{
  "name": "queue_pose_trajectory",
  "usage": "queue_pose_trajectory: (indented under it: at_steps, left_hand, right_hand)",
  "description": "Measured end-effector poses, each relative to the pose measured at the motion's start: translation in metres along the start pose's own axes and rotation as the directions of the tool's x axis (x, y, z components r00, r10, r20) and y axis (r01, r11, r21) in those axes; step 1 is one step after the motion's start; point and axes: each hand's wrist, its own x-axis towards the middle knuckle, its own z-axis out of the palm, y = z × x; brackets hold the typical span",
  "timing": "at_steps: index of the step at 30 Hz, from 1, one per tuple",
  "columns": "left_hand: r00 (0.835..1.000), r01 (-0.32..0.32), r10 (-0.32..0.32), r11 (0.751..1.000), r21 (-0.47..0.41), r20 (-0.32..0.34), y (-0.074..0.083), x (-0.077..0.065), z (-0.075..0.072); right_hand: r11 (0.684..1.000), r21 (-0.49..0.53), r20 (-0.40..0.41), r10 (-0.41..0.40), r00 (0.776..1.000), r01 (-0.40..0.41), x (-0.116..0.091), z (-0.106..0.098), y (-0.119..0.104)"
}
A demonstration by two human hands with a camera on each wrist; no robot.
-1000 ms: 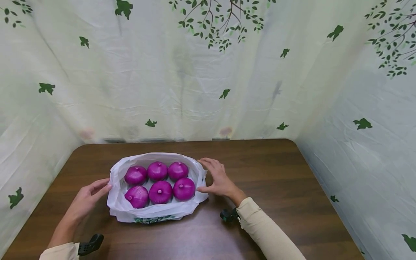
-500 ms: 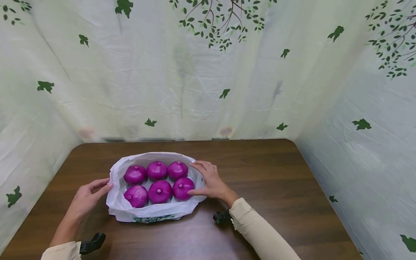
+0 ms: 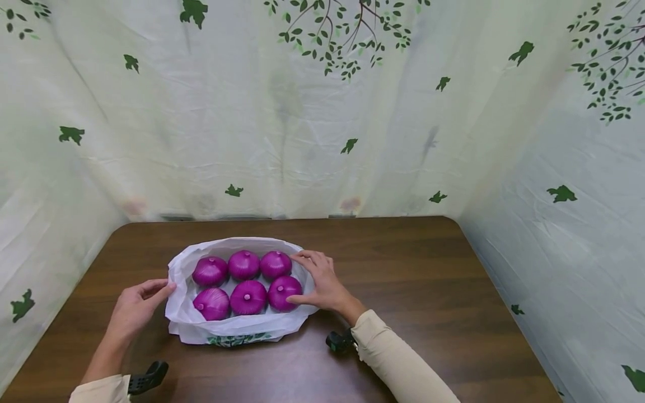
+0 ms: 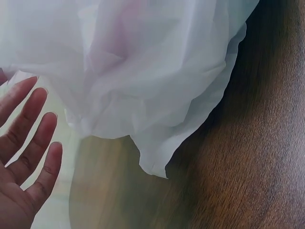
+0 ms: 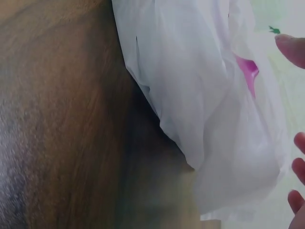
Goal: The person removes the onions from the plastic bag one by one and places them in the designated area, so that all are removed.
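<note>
A white plastic bag (image 3: pixel 242 324) with green print on its front lies with its mouth spread wide. Inside, several purple onions (image 3: pixel 248 297) sit in two rows. At the bag's left rim, my left hand (image 3: pixel 132 313) pinches the edge between thumb and index finger; its other fingers (image 4: pixel 50 167) are spread beside the plastic in the left wrist view. My right hand (image 3: pixel 325 282) reaches over the right rim, thumb and fingers wide apart, the thumb in front of the front right onion. Whether that thumb touches the onion, I cannot tell.
The bag rests on a brown wooden table (image 3: pixel 403 268), left of its middle. Pale curtains (image 3: pixel 312 112) with leaf prints hang behind and at both sides. Each wrist carries a black camera mount, such as the left one (image 3: pixel 148 378).
My right hand has moved left, from the outside of the bag's right rim to over it, near the right onions. My left hand stays at the left rim.
</note>
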Motion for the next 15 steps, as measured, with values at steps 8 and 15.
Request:
queue_pose_trajectory:
  at_steps: [8, 15]
  left_hand:
    - [0.999, 0.024, -0.025, 1.000, -0.016, -0.042, -0.002, 0.004, 0.002]
    - [0.996, 0.054, -0.059, 0.996, -0.065, -0.069, -0.002, 0.004, 0.005]
  right_hand:
    - [0.997, 0.066, 0.062, 0.022, 0.998, -0.026, 0.002, 0.000, -0.007]
    - [0.992, 0.081, 0.141, 0.085, 0.986, -0.097, 0.004, -0.001, -0.013]
